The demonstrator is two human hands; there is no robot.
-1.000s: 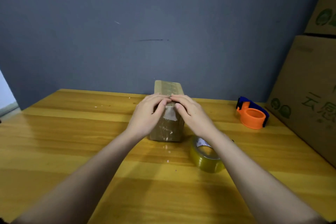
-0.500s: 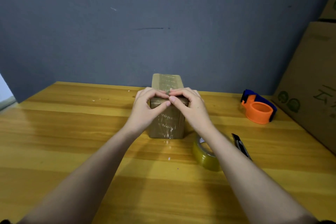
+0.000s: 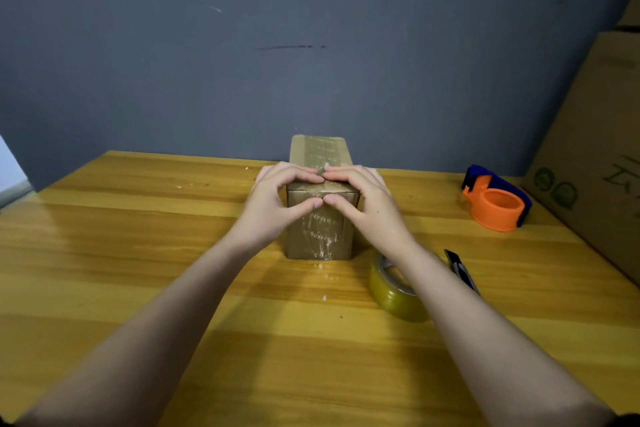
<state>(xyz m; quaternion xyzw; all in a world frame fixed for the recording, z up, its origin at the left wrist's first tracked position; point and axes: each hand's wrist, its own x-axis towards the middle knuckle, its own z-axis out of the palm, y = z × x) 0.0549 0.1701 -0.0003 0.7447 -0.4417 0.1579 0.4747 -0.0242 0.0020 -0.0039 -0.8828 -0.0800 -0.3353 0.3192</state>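
Rear wall (image 3: 311, 45): flat matt grey-blue, with one dark horizontal scuff (image 3: 291, 46) near centre and a small pale nick (image 3: 215, 9) at upper left. Table (image 3: 104, 236): glossy yellow wood-grain top, far edge meeting the wall, a few pale specks on the surface. Far left: bright pale strip (image 3: 8, 170) beyond the wall's end. Far right: large cardboard cartons (image 3: 588, 149), green print, one above another. Lighting even; shadows soft.

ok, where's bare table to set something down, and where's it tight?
Widest bare stretch: table left of the small box and left hand, out to its left edge. Also the near strip from the box to the table's front edge. Right is crowded: tape roll, knife, orange dispenser, big carton.
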